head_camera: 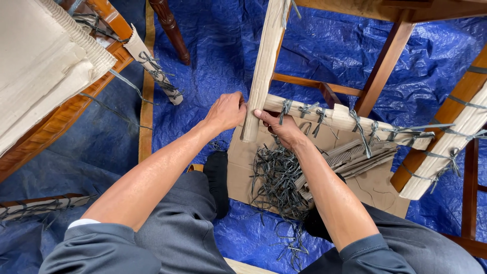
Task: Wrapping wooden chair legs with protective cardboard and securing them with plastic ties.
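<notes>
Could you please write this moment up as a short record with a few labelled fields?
setting: blue tarpaulin spread under wooden chair frames
left hand: left hand grips the upright cardboard-wrapped chair leg
right hand: right hand holds the same leg where it meets the wrapped crossbar
ties: dark plastic strips knotted along the crossbar
below the hands: flat cardboard sheet with a loose pile of cut strips and folded cardboard pieces
far left: stacked corrugated cardboard lying on a wooden frame

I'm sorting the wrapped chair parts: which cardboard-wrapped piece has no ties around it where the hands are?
The upright wrapped leg between left hand and right hand; the horizontal rail crossing it carries several dark ties.
</notes>
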